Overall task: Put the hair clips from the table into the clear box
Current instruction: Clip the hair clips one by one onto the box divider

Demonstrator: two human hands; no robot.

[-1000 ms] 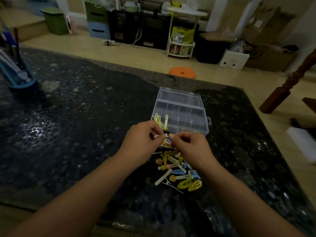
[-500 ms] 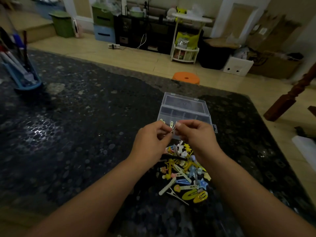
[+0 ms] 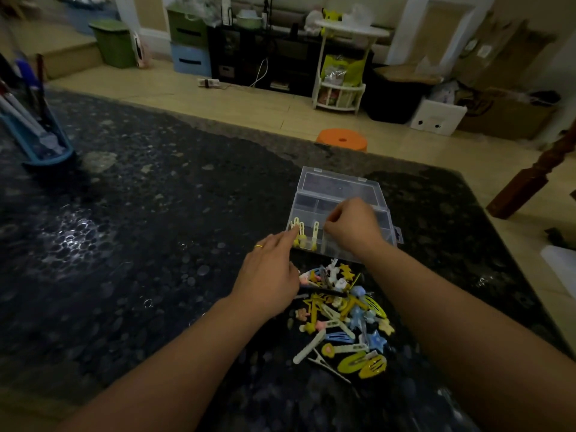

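Right hand [image 3: 352, 227] fingers curl over the clear box [image 3: 339, 213], contents hidden; left hand [image 3: 268, 282] relaxed. Hair clips [image 3: 339, 319] near the box look light, stiff, slippery: pinch each mid-length.

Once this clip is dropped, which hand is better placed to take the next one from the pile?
Probably the left hand: it sits at the near-left corner of the clear box, right beside the pile of hair clips, while the right hand is curled over the box.

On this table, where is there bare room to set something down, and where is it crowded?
Bare: the dark table between the blue holder and the left hand, and right of the clear box. Crowded: the clip pile between the forearms, under the right hand.
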